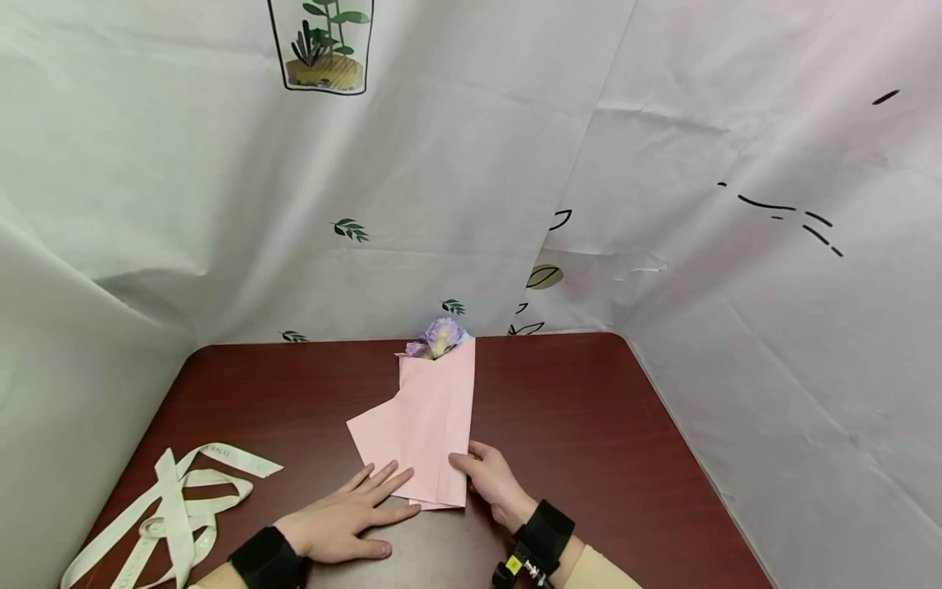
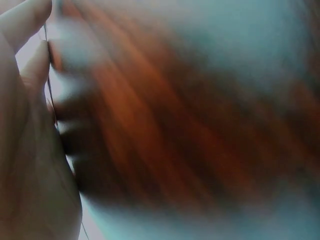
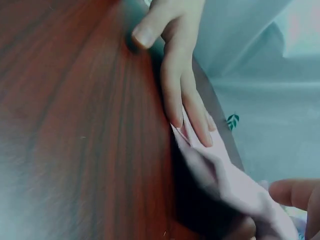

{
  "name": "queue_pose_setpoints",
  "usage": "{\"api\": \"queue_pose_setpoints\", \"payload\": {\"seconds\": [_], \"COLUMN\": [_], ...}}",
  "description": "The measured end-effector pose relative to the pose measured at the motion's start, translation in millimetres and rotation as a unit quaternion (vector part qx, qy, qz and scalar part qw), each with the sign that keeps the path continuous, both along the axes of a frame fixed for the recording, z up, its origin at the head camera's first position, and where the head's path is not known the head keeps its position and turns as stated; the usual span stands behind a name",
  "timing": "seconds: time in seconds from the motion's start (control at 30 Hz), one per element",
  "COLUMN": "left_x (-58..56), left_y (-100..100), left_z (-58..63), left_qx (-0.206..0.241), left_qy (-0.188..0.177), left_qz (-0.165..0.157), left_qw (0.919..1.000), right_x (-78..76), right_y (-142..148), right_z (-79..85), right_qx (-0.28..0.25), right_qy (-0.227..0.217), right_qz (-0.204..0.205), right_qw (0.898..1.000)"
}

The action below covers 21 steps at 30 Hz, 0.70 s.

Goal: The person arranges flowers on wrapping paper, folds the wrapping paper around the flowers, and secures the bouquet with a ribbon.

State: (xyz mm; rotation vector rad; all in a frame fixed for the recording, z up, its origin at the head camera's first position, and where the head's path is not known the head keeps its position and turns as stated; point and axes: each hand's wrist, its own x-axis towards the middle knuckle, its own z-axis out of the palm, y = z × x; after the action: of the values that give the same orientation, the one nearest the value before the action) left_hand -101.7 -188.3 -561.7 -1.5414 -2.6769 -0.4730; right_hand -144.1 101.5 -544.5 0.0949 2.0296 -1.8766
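Observation:
Pink wrapping paper [image 1: 427, 417] lies folded on the table, with a loose flap [image 1: 374, 432] sticking out to the left. Purple flowers [image 1: 443, 334] show at its far, upper end; the stems are hidden inside. My left hand [image 1: 346, 517] lies flat, its straight fingertips resting on the paper's lower left edge. At the right edge my right hand [image 1: 491, 478] pinches the paper, thumb on top and fingers underneath. In the right wrist view the paper's near end [image 3: 207, 167] gapes between its layers, close to the left fingers [image 3: 187, 100].
A tangled cream ribbon [image 1: 177, 507] with printed letters lies at the table's left side. The dark red wooden table [image 1: 581, 409] is bordered by white printed curtains [image 1: 456, 164] at the back and both sides.

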Motion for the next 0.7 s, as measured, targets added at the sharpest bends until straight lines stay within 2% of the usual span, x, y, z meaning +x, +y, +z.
{"api": "queue_pose_setpoints", "payload": {"seconds": [0.2, 0.37, 0.53, 0.7], "left_x": [0.8, 2.2, 4.6, 6.4], "left_y": [-1, -3, -6, -6], "left_z": [-1.0, -2.1, -4.2, -5.4], "left_qx": [0.000, 0.010, 0.036, 0.077], "left_qy": [-0.002, -0.016, -0.050, -0.057], "left_qz": [0.004, -0.001, -0.004, 0.003], "left_qw": [1.0000, 0.9998, 0.9981, 0.9954], "right_x": [2.3, 5.6, 6.2, 3.3], "right_y": [-18, -27, -22, -7], "right_z": [-0.2, -12.7, -25.9, -27.8], "right_qx": [-0.045, -0.046, -0.059, -0.078], "right_qy": [-0.004, 0.001, 0.002, -0.002], "right_qz": [-0.005, -0.032, -0.036, -0.024], "right_qw": [0.999, 0.998, 0.998, 0.997]}}
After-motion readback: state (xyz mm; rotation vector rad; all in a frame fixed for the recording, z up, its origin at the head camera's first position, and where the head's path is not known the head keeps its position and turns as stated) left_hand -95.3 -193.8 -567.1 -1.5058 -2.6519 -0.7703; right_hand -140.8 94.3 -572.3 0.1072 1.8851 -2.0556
